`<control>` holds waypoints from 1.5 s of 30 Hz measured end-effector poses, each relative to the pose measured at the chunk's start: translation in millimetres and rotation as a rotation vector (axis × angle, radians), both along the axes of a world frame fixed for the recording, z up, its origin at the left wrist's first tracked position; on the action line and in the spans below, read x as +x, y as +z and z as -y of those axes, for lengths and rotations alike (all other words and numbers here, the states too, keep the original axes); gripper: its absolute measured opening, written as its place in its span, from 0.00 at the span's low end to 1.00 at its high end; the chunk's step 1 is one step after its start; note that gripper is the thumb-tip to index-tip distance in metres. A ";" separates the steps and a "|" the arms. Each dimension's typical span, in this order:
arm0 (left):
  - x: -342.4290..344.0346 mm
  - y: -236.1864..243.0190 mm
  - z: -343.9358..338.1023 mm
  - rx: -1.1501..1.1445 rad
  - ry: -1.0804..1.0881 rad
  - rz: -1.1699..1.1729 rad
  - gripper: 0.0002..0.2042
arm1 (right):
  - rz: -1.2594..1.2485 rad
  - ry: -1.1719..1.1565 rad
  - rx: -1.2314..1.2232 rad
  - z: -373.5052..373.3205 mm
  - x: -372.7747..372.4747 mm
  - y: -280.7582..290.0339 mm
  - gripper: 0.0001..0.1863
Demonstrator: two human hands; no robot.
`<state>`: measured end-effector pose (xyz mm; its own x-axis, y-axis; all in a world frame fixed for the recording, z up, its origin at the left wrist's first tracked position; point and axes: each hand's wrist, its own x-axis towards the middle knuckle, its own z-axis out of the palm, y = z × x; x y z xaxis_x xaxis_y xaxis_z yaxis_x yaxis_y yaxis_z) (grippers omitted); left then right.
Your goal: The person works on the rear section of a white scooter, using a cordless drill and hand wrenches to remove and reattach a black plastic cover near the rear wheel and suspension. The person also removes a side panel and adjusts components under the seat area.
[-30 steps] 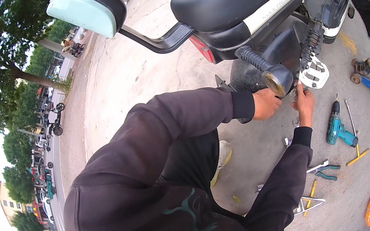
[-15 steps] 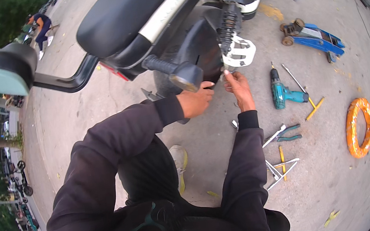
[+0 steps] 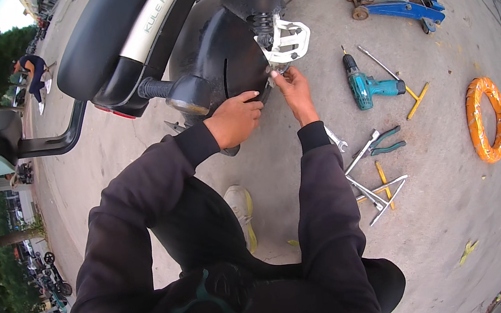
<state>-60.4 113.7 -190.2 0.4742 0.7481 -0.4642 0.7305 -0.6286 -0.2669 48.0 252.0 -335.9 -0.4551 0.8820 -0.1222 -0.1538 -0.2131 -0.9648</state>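
Note:
A white-and-black electric scooter is tilted in front of me, its long seat at upper left. My left hand is wrapped at the lower edge of its black rear mudguard, index finger stretched along the plastic, other fingers curled. To its right, my right hand pinches at a small part beside the mudguard's edge, just below a white metal bracket. What lies between those fingertips is too small to make out. A coil-spring shock absorber runs above the bracket.
On the concrete to the right lie a teal cordless drill, a yellow-handled T-wrench, pliers, a spanner and a cross-shaped wrench. Beyond are a blue floor jack and an orange-wrapped tyre. Another person bends at far left.
My view has shifted, so the scooter and both hands sit further left and the tools higher. Both hands stay at the mudguard's edge, the right still pinching below the bracket.

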 end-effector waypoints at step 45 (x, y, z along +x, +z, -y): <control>-3.1 -75.4 4.6 0.039 0.060 -0.171 0.15 | 0.278 0.184 -0.087 -13.7 6.1 -25.9 0.29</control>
<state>-63.5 109.1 -265.6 0.3448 0.7921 -0.5038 0.7086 -0.5716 -0.4137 54.2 265.7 -361.8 -0.5446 0.7690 -0.3347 0.1612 -0.2957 -0.9416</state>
